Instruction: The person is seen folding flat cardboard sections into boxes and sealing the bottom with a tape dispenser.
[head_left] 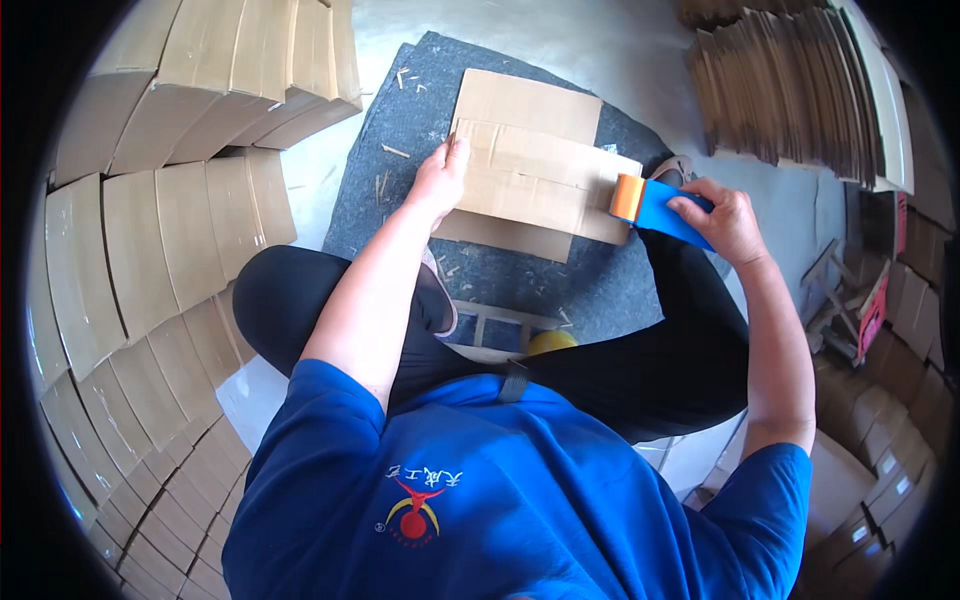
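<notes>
A brown cardboard box (540, 175) lies in front of me, with flaps spread out on its far and near sides. My left hand (440, 182) is closed on the box's left edge, the thumb on top. In my right hand (728, 222) is a blue tape dispenser (662, 206), gripped by its flat body. Its orange-brown roll end rests at or just over the box's right edge; whether it touches cannot be told. A seam runs along the middle of the box top.
Beneath the box is a dark grey mat (385, 130) strewn with cardboard scraps. Stacked cartons (140, 240) rise on the left. Flattened cardboard sheets (790, 95) are piled at the far right, near a folding stool (850, 300). Something yellow (552, 342) shows between my legs.
</notes>
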